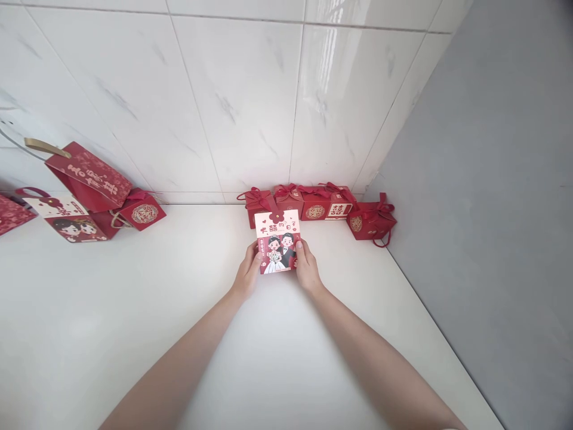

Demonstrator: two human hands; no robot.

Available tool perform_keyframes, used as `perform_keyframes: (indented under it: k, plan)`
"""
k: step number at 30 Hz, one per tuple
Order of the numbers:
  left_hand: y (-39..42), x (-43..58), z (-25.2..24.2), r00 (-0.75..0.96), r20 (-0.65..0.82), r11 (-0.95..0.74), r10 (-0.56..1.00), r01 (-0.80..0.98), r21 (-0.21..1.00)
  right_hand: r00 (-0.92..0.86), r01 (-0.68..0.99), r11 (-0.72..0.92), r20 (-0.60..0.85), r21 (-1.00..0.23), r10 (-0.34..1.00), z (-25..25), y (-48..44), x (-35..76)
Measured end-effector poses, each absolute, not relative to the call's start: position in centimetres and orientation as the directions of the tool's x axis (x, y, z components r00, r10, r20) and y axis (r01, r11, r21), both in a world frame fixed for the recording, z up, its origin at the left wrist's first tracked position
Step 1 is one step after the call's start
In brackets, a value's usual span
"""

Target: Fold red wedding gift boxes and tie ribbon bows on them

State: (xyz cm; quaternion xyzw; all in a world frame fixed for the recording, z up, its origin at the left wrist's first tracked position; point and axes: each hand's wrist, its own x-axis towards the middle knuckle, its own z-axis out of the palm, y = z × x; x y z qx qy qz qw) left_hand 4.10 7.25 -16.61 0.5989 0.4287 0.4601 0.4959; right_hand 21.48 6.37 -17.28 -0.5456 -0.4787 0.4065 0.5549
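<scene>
Between my two hands is a red and cream wedding gift box, printed with a cartoon bride and groom and topped by a flower-shaped closure. My left hand grips its left side, thumb toward the front. On the opposite side, my right hand holds the box's right edge, thumb also in front. The fingers behind the box are hidden. Just beyond it, a row of small red ribbon-tied boxes stands along the wall; the held box partly covers the leftmost ones.
A red box with loose cords sits in the right corner by a grey panel. At left stand a tall red gift box with a gold handle, a couple-printed box and a small red box. White tiles rise behind the white table.
</scene>
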Motion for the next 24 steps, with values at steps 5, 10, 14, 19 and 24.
perform_keyframes:
  k: [5, 10, 14, 19, 24]
  plan:
    - [7.37, 4.13, -16.79, 0.241, 0.152, -0.163, 0.959, 0.027, 0.986, 0.235, 0.045, 0.062, 0.071, -0.997, 0.969, -17.13, 6.19, 21.31]
    - [7.31, 4.07, -16.91, 0.248, 0.164, -0.179, 0.955, 0.041, 0.983, 0.233, 0.052, 0.068, 0.078, -0.996, 0.969, -17.42, 6.24, 21.39]
    - [7.20, 4.04, -16.85, 0.254, 0.168, -0.188, 0.953, 0.058, 0.980, 0.231, 0.074, 0.053, 0.069, -0.996, 0.971, -17.55, 6.29, 21.45]
    - [7.10, 4.05, -16.55, 0.245, 0.152, -0.180, 0.958, 0.095, 0.979, 0.257, 0.067, 0.060, 0.076, -0.996, 0.963, -17.39, 6.38, 21.35]
    - [7.10, 4.07, -16.52, 0.244, 0.147, -0.177, 0.959, 0.108, 0.978, 0.259, 0.062, 0.058, 0.072, -0.996, 0.963, -17.36, 6.38, 21.32]
